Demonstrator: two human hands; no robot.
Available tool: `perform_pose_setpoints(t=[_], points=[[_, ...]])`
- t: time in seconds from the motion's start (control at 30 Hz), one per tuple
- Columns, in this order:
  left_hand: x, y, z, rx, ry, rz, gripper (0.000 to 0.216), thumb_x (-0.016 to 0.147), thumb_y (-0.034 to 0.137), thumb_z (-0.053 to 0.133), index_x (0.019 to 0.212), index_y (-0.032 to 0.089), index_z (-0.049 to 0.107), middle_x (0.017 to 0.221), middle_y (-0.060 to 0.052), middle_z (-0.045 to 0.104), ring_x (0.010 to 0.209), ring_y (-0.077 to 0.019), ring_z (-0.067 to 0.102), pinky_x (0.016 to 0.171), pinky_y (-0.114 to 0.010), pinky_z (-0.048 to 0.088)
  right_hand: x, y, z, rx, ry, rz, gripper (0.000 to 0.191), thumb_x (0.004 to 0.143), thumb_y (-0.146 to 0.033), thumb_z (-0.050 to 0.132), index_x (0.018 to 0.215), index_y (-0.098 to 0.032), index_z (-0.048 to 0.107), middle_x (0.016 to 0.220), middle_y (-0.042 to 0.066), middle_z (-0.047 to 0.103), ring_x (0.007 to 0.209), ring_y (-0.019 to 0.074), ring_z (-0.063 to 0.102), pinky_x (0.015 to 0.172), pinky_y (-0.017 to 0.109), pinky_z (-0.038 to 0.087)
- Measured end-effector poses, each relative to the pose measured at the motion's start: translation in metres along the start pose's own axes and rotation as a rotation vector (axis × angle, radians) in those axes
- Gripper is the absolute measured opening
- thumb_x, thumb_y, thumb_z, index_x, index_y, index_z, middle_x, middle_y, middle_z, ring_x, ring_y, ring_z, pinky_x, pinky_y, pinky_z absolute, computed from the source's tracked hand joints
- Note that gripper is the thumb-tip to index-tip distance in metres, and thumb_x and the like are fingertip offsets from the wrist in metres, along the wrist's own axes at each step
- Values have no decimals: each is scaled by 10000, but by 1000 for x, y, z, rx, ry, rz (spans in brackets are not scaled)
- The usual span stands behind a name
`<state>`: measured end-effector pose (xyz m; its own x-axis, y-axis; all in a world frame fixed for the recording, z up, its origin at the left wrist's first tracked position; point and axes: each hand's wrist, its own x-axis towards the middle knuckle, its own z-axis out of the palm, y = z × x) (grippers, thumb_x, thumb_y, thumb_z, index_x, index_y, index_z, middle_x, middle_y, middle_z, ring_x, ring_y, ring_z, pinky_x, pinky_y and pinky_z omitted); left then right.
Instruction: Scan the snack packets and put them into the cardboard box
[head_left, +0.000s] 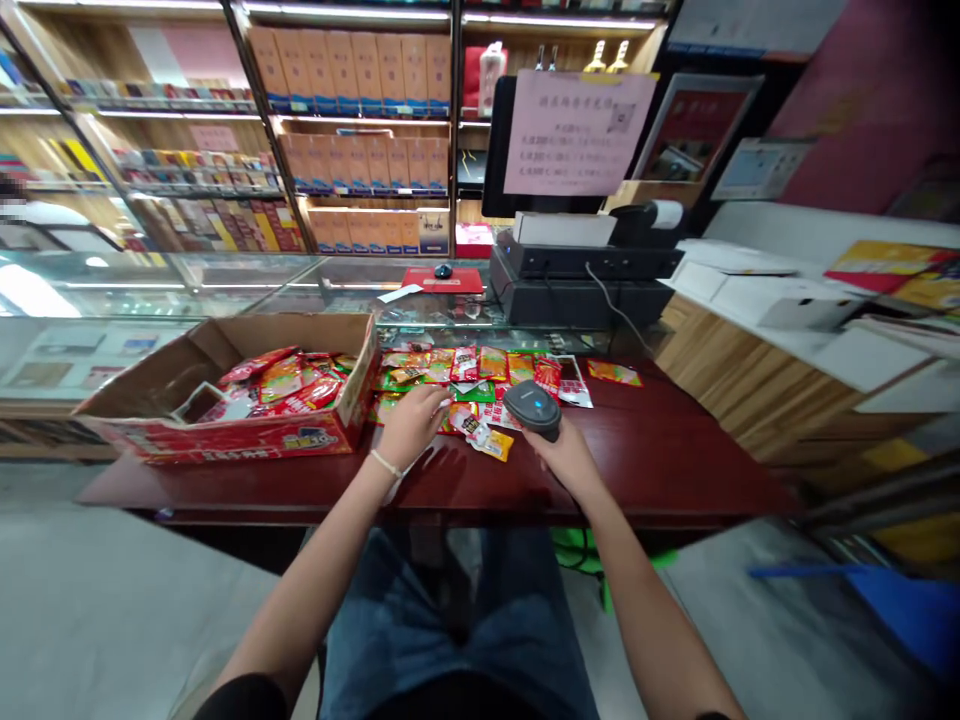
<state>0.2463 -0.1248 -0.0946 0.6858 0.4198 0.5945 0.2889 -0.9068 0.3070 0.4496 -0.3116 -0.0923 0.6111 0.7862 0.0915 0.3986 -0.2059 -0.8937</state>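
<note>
My right hand (564, 458) is wrapped round the handle of a dark grey barcode scanner (532, 404) with a small blue light on top. The scanner's head points away from me, over small snack packets (493, 364) laid out in rows on the dark red table. My left hand (412, 425) reaches over the left part of these packets, its fingers stretched forward and partly hidden; no packet shows clearly in its grasp. Just right of it lie a red-and-white packet (465, 418) and a yellow packet (498, 445). One orange packet (615, 373) lies apart on the right.
An open red cardboard box (247, 443) with more packets stands on the left of the table (675, 450). Beyond are a glass counter (292, 285), a black cash register (585, 270) with a pink sign (577, 130), and a mouse (443, 271). Stocked shelves line the back.
</note>
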Motion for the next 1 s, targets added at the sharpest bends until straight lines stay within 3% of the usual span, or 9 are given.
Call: perform_pose_setpoints(t=[0.17, 0.27, 0.37, 0.5, 0.57, 0.67, 0.8, 0.9, 1.0], points=[[-2, -4, 51, -158, -195, 38, 433, 812, 47, 512, 1179, 217, 666, 1232, -119, 645, 1157, -247, 592, 1026, -421, 470, -4, 15, -10, 17, 19, 64, 361, 766, -412, 665, 1045, -184, 634, 527, -29, 611, 364, 142, 522, 378, 240, 403], [-3, -5, 60, -256, -284, 96, 548, 710, -26, 515, 1156, 241, 690, 1270, -102, 639, 1227, -244, 560, 1102, -424, 411, -2, 22, -8, 19, 40, 60, 369, 766, -417, 666, 1051, -186, 628, 534, -23, 618, 365, 144, 527, 361, 234, 392], [0, -5, 62, -287, -303, 35, 472, 739, 5, 523, 1092, 250, 717, 1136, -88, 703, 1119, -244, 624, 1045, -408, 449, 0, 25, -5, 20, 40, 69, 338, 761, -420, 668, 1006, -190, 627, 551, -15, 629, 364, 145, 532, 358, 235, 384], [10, -9, 66, -451, -60, -307, 276, 852, 209, 576, 1091, 241, 710, 1007, -71, 733, 938, -238, 678, 877, -354, 521, 2, 29, -1, 46, 35, 64, 346, 767, -434, 665, 1008, -190, 623, 571, -14, 637, 373, 149, 546, 361, 235, 388], [15, -13, 70, -703, 61, -524, 284, 832, 344, 644, 1071, 203, 703, 932, -63, 730, 841, -227, 683, 787, -337, 546, 4, 32, 1, 37, 41, 49, 371, 775, -435, 659, 1049, -187, 625, 563, -17, 638, 384, 159, 563, 376, 241, 409], [18, -18, 74, -1157, 103, -721, 411, 754, 464, 732, 1024, 157, 689, 920, -58, 719, 772, -191, 675, 735, -322, 564, 6, 32, 4, 19, 37, 38, 432, 771, -425, 662, 1130, -189, 624, 586, -6, 665, 430, 188, 613, 397, 255, 437], [13, -19, 71, -1479, 174, -753, 399, 718, 394, 789, 1023, 163, 674, 1083, -71, 706, 919, -164, 675, 895, -318, 533, 4, 22, 9, 8, 12, -31, 480, 756, -396, 679, 1197, -214, 625, 678, 22, 714, 609, 245, 704, 487, 286, 507], [10, -18, 66, -1537, 192, -755, 376, 716, 273, 773, 1066, 190, 662, 1144, -64, 694, 999, -161, 664, 979, -328, 489, 1, 12, 15, -3, -7, -78, 518, 746, -370, 694, 1239, -231, 616, 781, 37, 743, 756, 269, 729, 585, 319, 554], [10, -20, 66, -1519, 183, -757, 458, 662, 155, 745, 1107, 200, 647, 1102, -49, 702, 975, -150, 664, 970, -312, 480, 0, 7, 22, -26, -33, -102, 561, 732, -342, 713, 1274, -250, 600, 914, 45, 760, 898, 283, 725, 710, 355, 573]])
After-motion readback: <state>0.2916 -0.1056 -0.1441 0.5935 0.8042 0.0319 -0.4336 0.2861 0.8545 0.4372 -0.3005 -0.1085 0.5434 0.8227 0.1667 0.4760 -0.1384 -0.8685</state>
